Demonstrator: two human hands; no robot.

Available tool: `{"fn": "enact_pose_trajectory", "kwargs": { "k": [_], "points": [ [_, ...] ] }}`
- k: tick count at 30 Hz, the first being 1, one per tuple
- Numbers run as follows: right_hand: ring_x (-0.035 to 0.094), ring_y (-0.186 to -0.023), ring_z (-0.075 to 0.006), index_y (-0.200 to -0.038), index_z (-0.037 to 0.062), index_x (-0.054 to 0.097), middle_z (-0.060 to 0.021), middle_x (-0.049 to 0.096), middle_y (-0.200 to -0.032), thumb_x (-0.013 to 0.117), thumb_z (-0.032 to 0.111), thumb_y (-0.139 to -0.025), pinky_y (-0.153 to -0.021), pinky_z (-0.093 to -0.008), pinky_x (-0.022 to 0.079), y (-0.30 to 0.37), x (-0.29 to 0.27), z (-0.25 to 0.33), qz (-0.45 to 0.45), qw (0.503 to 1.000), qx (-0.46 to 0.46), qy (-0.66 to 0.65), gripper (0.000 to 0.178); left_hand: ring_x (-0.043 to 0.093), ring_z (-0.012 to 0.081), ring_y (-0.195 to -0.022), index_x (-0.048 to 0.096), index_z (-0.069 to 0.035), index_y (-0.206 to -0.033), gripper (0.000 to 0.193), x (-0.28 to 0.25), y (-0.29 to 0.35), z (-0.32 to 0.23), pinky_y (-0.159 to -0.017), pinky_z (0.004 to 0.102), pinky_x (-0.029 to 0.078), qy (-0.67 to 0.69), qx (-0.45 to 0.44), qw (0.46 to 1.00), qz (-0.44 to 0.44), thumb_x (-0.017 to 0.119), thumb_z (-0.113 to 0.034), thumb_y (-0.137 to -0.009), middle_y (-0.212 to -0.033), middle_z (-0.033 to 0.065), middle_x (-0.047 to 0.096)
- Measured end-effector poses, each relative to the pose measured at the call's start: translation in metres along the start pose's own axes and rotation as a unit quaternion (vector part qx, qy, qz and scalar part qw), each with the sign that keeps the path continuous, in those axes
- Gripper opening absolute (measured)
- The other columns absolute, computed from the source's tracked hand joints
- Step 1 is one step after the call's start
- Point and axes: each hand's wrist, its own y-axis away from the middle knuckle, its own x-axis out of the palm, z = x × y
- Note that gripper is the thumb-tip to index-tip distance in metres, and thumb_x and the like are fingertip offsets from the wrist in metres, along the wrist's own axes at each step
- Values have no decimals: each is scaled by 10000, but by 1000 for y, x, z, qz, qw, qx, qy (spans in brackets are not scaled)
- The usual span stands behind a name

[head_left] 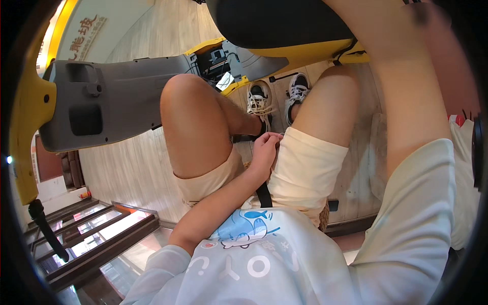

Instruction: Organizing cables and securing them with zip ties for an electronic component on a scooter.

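By R thigh (325, 112), L hand (266, 146) pinches sm. item (281, 134).

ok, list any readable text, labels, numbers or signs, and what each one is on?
Wording isn't copied here, only where it stands:
Pale panel, upper left: large brown characters, with a smaller row beside them.
Pale shirt: large white letters, plus small print near the blue graphic.
White rectangle in the opened grey-and-yellow body: any print is too small to read.
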Motion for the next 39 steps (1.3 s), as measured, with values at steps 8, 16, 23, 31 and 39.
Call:
{"fn": "enact_pose_trajectory", "kwargs": {
  "k": [8, 16, 23, 31, 39],
  "points": [
    [572, -677, -206, -866, -61, 651, -135, 620, -807, 731, 118, -570, -544, -323, 456, -21, 6, -6, -10, 1000, -4, -10, 355, 545, 100, -725, 628, -9, -923, 156, -6, -11, -4, -675, 239, 449, -1, -25, 1000, -17, 502, -101, -921, -805, 24, 611],
    [577, -691, -209, -889, -69, 646, -140, 620, -816, 731, 118, -568, -553, -326, 462, -14, 8, -27, -17, 999, 26, -18, 381, 523, 107, -729, 636, -12, -936, 157, -16, -4, 9, -695, 244, 433, 10, -41, 999, -27, 521, -110, -892, -810, 22, 606],
    [581, -703, -212, -910, -75, 642, -144, 620, -823, 730, 119, -566, -561, -329, 466, -26, 10, -27, -12, 999, 23, -19, 405, 544, 105, -771, 632, -5, -938, 158, -14, 3, 8, -723, 246, 444, 6, -18, 1000, -24, 508, -98, -904, -843, 31, 625],
    [585, -718, -215, -933, -83, 637, -148, 620, -832, 730, 119, -563, -570, -332, 472, -46, 4, -18, -8, 1000, -3, -17, 432, 537, 95, -736, 626, -24, -939, 136, -13, 4, 6, -690, 234, 441, 31, -10, 999, -15, 526, -115, -921, -825, 19, 613],
    [521, -678, -136, -947, 1, 548, -35, 501, -719, 699, 22, -578, -548, -271, 415, -67, 5, -20, 40, 995, -23, -85, 399, 533, 98, -767, 625, -26, -980, 128, -22, 73, -85, -727, 241, 443, 57, 38, 989, 131, 516, -84, -947, -838, 15, 577]
  ]
}}
